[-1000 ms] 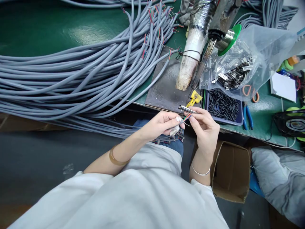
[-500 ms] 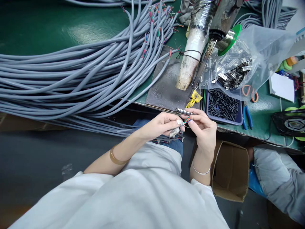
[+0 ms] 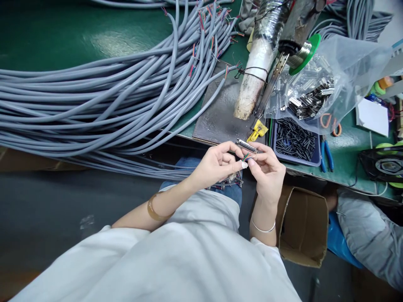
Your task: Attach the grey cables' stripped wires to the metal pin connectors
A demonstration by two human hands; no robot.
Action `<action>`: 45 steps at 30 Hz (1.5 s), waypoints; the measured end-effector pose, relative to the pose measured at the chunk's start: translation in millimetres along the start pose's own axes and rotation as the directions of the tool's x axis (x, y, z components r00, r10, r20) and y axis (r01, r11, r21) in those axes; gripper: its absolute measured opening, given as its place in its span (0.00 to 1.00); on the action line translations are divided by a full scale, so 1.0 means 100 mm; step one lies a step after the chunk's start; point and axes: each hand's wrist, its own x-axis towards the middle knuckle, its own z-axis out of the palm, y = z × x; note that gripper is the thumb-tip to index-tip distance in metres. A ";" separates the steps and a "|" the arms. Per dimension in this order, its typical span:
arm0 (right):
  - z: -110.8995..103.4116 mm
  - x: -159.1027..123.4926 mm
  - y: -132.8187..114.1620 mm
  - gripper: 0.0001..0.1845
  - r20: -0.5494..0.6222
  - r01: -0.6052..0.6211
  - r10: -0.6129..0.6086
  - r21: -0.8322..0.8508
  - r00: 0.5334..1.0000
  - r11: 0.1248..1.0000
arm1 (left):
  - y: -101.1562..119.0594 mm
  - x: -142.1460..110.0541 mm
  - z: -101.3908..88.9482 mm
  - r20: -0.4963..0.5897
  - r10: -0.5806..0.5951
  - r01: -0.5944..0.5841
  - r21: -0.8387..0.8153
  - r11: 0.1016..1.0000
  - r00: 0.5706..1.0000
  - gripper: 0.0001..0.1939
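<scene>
My left hand (image 3: pixel 220 165) is closed in a pinch around a small bundle of coloured wires (image 3: pixel 246 157), its thumb at their base. A metal multi-pin connector (image 3: pixel 246 146) sits just above the wires, tilted down to the right. My right hand (image 3: pixel 268 173) grips this connector at its right end with the fingers, and its thumb presses near the wire tips. Below my hands, several cable ends with connectors (image 3: pixel 229 183) lie on my lap, partly hidden by my left hand. A yellow tag-like piece (image 3: pixel 258 131) lies just beyond my right fingertips.
A thick bundle of grey cables (image 3: pixel 126 92) covers the left bench. Ahead stand a soldering iron (image 3: pixel 273 82), a wrapped post (image 3: pixel 250 88) and a solder spool (image 3: pixel 307 56). To the right are a bin of black tubes (image 3: pixel 296 140), a bag of connectors (image 3: pixel 310 98), pliers (image 3: pixel 326 154) and a cardboard box (image 3: pixel 304 226).
My left index finger has moved up beside the connector, and the thumb has shifted right along the wires. The connector has turned to a steeper tilt.
</scene>
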 end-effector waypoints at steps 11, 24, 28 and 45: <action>0.01 -0.04 0.00 0.12 -0.180 0.320 -0.453 -0.490 0.873 0.811 | 0.03 0.04 0.04 -0.252 0.207 -0.190 0.089 0.978 0.945 0.10; 0.01 -0.02 0.02 0.05 -0.169 0.278 -0.377 -0.425 0.911 0.861 | -0.01 0.10 0.01 -0.277 0.358 -0.308 0.208 0.929 0.892 0.07; -0.01 0.01 -0.01 0.09 -0.088 0.328 -0.407 -0.450 0.909 0.831 | 0.01 0.10 0.03 -0.245 0.355 -0.304 0.222 0.926 0.902 0.08; -0.01 -0.03 0.09 0.02 -0.150 0.227 -0.285 -0.317 0.947 0.921 | 0.06 0.18 0.05 -0.331 0.269 -0.246 0.109 0.963 0.905 0.09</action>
